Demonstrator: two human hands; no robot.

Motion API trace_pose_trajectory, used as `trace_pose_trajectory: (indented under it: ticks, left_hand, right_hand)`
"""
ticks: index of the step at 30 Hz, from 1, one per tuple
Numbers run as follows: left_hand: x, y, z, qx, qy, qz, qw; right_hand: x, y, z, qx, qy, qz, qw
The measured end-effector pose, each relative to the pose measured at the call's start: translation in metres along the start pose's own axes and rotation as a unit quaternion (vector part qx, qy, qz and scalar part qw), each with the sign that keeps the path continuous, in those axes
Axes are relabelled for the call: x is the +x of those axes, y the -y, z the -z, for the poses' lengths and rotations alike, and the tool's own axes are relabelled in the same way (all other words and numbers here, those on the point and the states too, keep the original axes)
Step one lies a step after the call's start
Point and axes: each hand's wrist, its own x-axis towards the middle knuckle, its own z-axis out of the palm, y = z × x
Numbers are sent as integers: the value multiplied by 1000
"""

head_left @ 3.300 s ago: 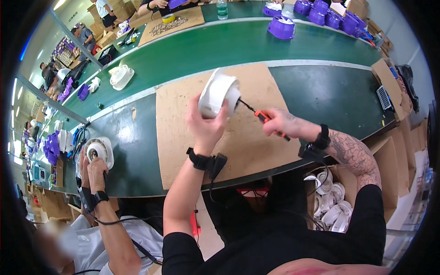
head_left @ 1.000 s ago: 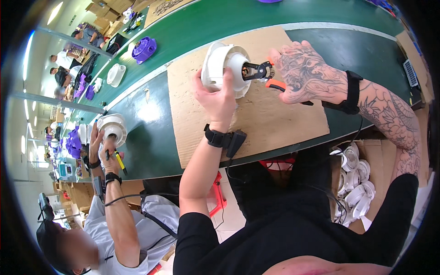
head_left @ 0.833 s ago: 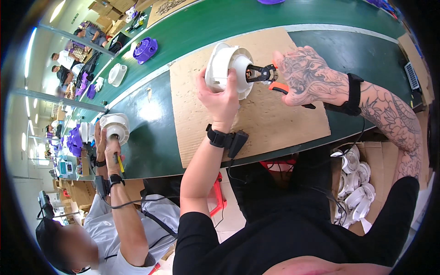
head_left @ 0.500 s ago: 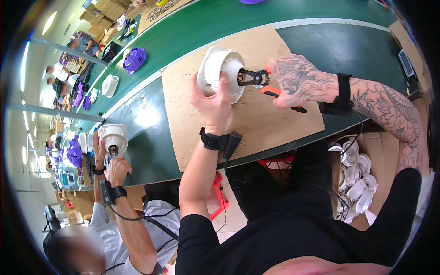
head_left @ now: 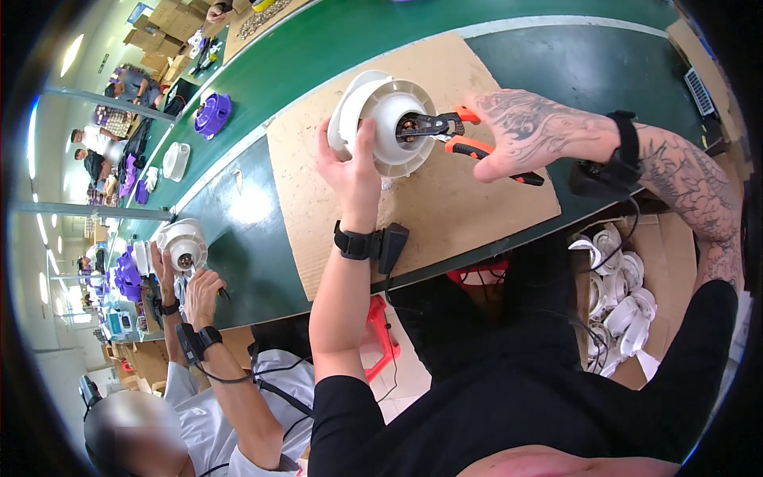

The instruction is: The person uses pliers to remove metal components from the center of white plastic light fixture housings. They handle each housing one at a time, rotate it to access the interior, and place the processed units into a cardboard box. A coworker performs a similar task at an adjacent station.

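Note:
My left hand grips a white round plastic housing by its near left side, thumb on the front. The housing is tilted above the cardboard sheet, its round opening facing right and toward me. Inside the opening, something copper-coloured shows, too small to name. My right hand is closed around pliers with black and orange handles. Their dark jaws reach into the opening; whether they grip anything there is hard to see. Part of the handles is hidden behind my right hand.
To my left, a co-worker's hands hold a similar white housing. A purple housing and a white part rest on the green conveyor belt. A carton of white curved pieces stands below the table at right.
The housing has turned so its opening faces more toward me. My right hand has moved slightly right, and the plier handles are spread a little differently. The co-worker's housing has shifted left.

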Motion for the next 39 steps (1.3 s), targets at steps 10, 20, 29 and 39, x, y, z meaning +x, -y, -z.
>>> trace_pose_trajectory:
  ticks: [10, 20, 29, 39]
  left_hand:
    - [-12, -5, -21, 133, 30, -84, 987]
    - [0, -10, -22, 326, -3, -383, 864]
    - [34, -17, 11, -271, -33, 146, 951]
    - [26, -16, 2, -228, -29, 117, 966]
  right_hand:
    - [-45, -26, 3, 42, 63, 75, 994]
    - [-39, -21, -20, -74, -62, 1, 995]
    - [-27, -64, -63, 775, 108, 62, 619]
    - [39, -69, -29, 754, 56, 159, 635]
